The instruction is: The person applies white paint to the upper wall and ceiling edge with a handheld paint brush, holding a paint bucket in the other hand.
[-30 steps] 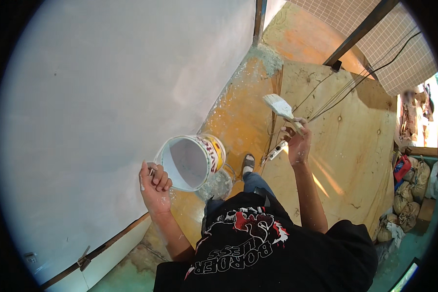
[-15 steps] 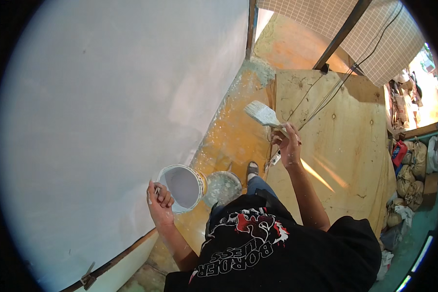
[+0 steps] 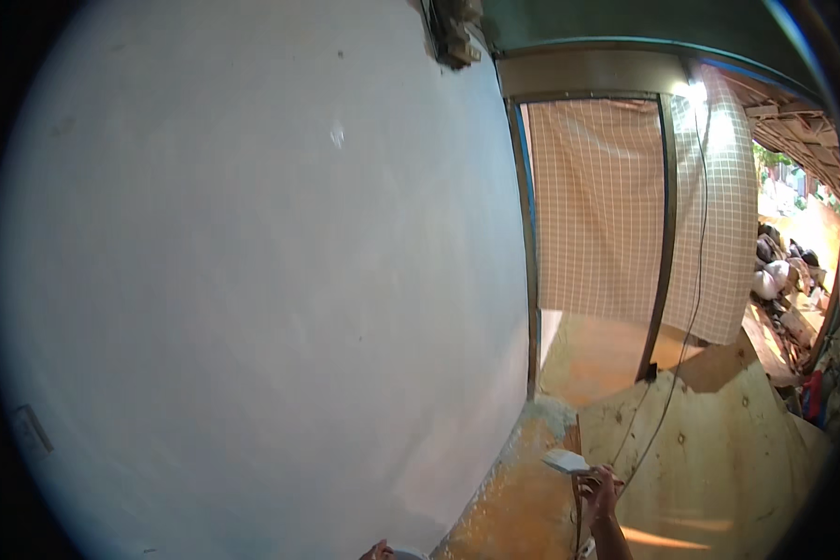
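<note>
My right hand (image 3: 599,490) is closed around the handle of a flat, wide paintbrush (image 3: 567,461), low in the view and right of centre. Its pale, paint-covered bristles point left, toward the wall. At the lower edge, only the top of my left hand (image 3: 379,551) shows, its fingers curled at the side of a paint bucket (image 3: 411,554). Just a sliver of the bucket is in view, and most of it is cut off. A broad white wall (image 3: 280,280) fills the left and middle.
A plywood sheet (image 3: 719,448) lies to the right, with black cables (image 3: 698,280) hanging above it. Paint-spattered orange floor (image 3: 509,504) runs along the wall's foot. Ahead, a checked curtain (image 3: 597,205) hangs in a framed doorway. Piled bags (image 3: 775,275) stand far right.
The view has tilted up, so more wall and the doorway show, while hands and bucket sit lower in the picture. Both hands keep their grip.
</note>
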### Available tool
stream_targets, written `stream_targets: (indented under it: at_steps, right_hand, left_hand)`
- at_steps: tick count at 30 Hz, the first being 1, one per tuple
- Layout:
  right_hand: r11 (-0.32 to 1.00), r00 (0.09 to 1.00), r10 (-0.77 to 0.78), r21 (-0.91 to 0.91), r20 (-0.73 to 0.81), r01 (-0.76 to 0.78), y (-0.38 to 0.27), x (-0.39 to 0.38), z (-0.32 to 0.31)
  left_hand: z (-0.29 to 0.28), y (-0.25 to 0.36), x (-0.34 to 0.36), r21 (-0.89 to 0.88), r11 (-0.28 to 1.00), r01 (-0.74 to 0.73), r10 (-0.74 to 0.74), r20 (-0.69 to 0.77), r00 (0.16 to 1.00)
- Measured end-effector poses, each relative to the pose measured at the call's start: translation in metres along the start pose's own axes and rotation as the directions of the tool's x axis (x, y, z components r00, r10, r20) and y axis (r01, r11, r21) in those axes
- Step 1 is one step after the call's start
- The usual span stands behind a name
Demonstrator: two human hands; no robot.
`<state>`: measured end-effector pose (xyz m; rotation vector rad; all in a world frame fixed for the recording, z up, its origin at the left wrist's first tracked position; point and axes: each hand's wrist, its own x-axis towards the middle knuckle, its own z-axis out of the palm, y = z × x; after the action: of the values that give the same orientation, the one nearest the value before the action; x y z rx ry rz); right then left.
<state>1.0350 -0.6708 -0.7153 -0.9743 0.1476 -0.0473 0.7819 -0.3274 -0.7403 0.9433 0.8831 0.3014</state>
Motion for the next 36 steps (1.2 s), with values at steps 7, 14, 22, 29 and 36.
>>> stream_targets:
  at_steps: [7,14,22,29,36]
  right_hand:
    - [0.999,0.995,0.021,0.048,-0.097,-0.016,-0.015,0.076,-0.055]
    - [0.993,0.992,0.110,-0.043,-0.063,-0.112,-0.029,0.158,-0.123]
    - [0.983,0.986,0.165,-0.081,0.036,-0.162,-0.038,0.234,-0.121]
    - [0.997,0.982,0.075,-0.027,0.171,-0.072,-0.060,0.244,-0.065]
    - [0.992,0.989,0.114,-0.067,0.099,-0.108,-0.039,0.240,-0.074]
  left_hand:
    - [0.107,0.042,-0.048,0.238,0.961,-0.138,0.173,-0.134,0.976]
    - [0.143,-0.010,-0.006,-0.111,0.985,-0.133,0.131,-0.019,0.991]
    - [0.239,-0.010,-0.021,-0.139,0.953,-0.270,0.281,0.073,0.957]
    - [0.273,0.012,-0.018,-0.150,0.987,-0.058,0.073,0.095,0.993]
    - [0.274,0.013,0.010,-0.049,0.999,0.020,-0.011,0.164,0.986]
